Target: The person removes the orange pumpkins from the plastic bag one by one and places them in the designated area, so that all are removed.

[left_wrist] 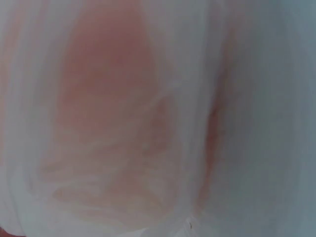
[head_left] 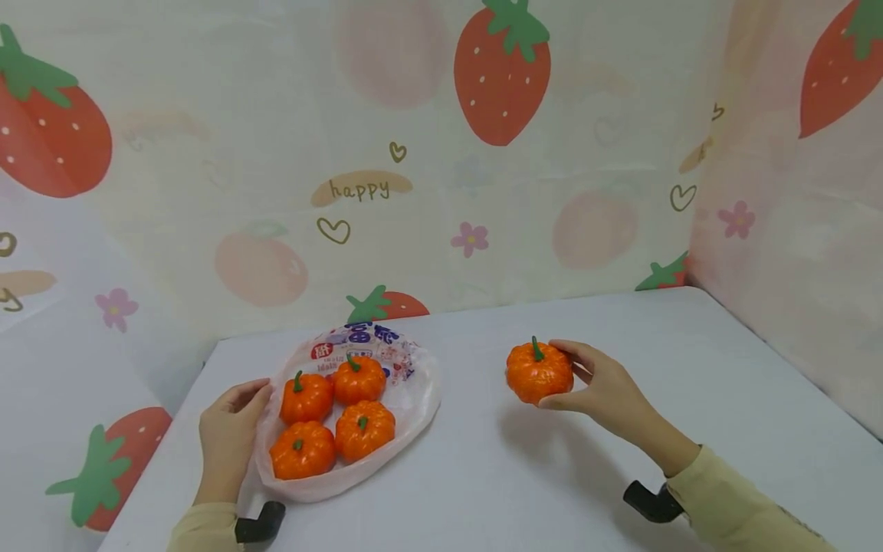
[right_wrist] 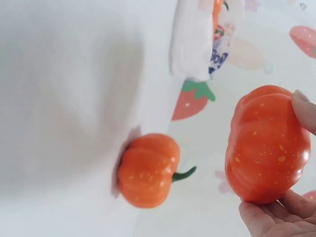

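Observation:
My right hand (head_left: 610, 391) grips a small orange toy pumpkin (head_left: 540, 383) above the white table, thumb on one side and fingers on the other. In the right wrist view this held pumpkin (right_wrist: 266, 145) hangs near a second toy pumpkin (right_wrist: 148, 170) with a green stem, which stands on the table. From the head that second one is largely hidden behind the held one. My left hand (head_left: 231, 433) pinches the left rim of a white plastic bag (head_left: 414, 429), opened wide with several pumpkins (head_left: 301, 451) inside. Blurred translucent plastic (left_wrist: 113, 123) fills the left wrist view.
The white table (head_left: 469, 491) meets a cloth backdrop (head_left: 428, 253) printed with strawberries at the back, and more of it stands to the right. A black wrist mount (head_left: 651, 502) sticks out by the right sleeve, another (head_left: 262, 523) by the left.

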A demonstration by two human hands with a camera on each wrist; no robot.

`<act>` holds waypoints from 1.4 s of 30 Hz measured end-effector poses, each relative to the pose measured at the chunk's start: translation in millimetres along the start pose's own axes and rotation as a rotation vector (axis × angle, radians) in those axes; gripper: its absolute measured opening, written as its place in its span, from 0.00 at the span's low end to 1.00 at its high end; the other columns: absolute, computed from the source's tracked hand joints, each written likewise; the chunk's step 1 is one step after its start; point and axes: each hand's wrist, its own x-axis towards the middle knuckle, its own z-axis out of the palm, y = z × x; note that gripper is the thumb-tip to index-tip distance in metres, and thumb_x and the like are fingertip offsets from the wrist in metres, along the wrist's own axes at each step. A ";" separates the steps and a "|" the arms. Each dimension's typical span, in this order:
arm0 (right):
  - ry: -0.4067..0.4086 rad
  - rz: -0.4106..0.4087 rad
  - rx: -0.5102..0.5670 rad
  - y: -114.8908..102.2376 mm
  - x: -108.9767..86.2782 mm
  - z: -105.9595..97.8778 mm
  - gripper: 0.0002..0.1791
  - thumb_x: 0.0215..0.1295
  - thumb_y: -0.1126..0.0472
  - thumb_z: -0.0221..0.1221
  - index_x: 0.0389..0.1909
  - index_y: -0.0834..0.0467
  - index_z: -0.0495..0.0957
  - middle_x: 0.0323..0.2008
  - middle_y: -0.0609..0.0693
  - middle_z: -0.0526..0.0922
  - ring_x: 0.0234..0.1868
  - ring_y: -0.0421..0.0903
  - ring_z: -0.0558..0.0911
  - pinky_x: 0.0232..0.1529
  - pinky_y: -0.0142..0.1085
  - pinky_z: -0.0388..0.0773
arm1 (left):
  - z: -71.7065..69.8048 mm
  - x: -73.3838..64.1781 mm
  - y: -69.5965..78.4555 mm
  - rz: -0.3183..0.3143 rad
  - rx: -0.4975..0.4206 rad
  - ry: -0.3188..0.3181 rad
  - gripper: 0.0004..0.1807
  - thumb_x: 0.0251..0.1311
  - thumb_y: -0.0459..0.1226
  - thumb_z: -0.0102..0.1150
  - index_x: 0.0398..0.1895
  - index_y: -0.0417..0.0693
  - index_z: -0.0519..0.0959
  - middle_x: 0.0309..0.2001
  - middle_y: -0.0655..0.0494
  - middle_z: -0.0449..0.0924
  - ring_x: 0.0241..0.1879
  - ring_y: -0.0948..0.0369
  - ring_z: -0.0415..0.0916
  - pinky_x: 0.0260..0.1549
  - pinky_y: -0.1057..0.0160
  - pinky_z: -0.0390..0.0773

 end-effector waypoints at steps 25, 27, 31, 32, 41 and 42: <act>0.048 0.158 -0.069 41.8 0.2 -46.2 0.52 0.56 0.50 0.72 0.75 0.65 0.56 0.74 0.66 0.60 0.73 0.65 0.62 0.68 0.52 0.66 | 0.7 -1.9 0.4 0.004 -0.004 0.014 0.28 0.68 0.58 0.52 0.62 0.52 0.78 0.63 0.50 0.77 0.54 0.63 0.73 0.38 0.89 0.71; 0.050 0.172 -0.066 45.2 1.7 -49.7 0.52 0.56 0.49 0.72 0.75 0.65 0.55 0.74 0.66 0.59 0.73 0.66 0.62 0.69 0.53 0.66 | 0.8 -1.7 0.1 0.002 -0.006 0.012 0.28 0.68 0.58 0.52 0.62 0.52 0.78 0.63 0.50 0.77 0.54 0.64 0.73 0.39 0.89 0.71; 0.051 0.196 -0.063 52.8 6.2 -56.4 0.54 0.56 0.48 0.72 0.76 0.65 0.53 0.75 0.66 0.57 0.74 0.67 0.61 0.69 0.55 0.65 | 0.9 -1.4 -0.3 -0.001 -0.009 0.010 0.28 0.68 0.58 0.51 0.62 0.52 0.78 0.63 0.51 0.77 0.54 0.64 0.73 0.39 0.88 0.71; 0.049 0.203 -0.058 54.9 7.5 -58.0 0.54 0.57 0.48 0.71 0.76 0.64 0.53 0.76 0.66 0.56 0.74 0.67 0.60 0.70 0.56 0.65 | 0.9 -1.2 -0.3 -0.001 -0.009 0.010 0.28 0.68 0.58 0.51 0.62 0.52 0.78 0.63 0.51 0.77 0.54 0.64 0.73 0.39 0.88 0.71; 0.038 0.281 0.000 74.9 19.9 -68.7 0.56 0.59 0.47 0.69 0.78 0.63 0.47 0.77 0.66 0.51 0.76 0.67 0.55 0.71 0.59 0.61 | 0.5 -0.6 -0.2 -0.006 -0.005 0.002 0.28 0.69 0.58 0.51 0.62 0.53 0.78 0.64 0.52 0.77 0.57 0.62 0.73 0.41 0.87 0.72; 0.037 0.288 0.005 77.1 21.3 -69.7 0.56 0.59 0.47 0.69 0.78 0.63 0.46 0.77 0.66 0.51 0.76 0.67 0.54 0.72 0.60 0.61 | 0.4 -0.7 0.1 -0.008 -0.006 0.001 0.28 0.69 0.58 0.51 0.62 0.53 0.78 0.64 0.52 0.77 0.57 0.62 0.73 0.42 0.87 0.72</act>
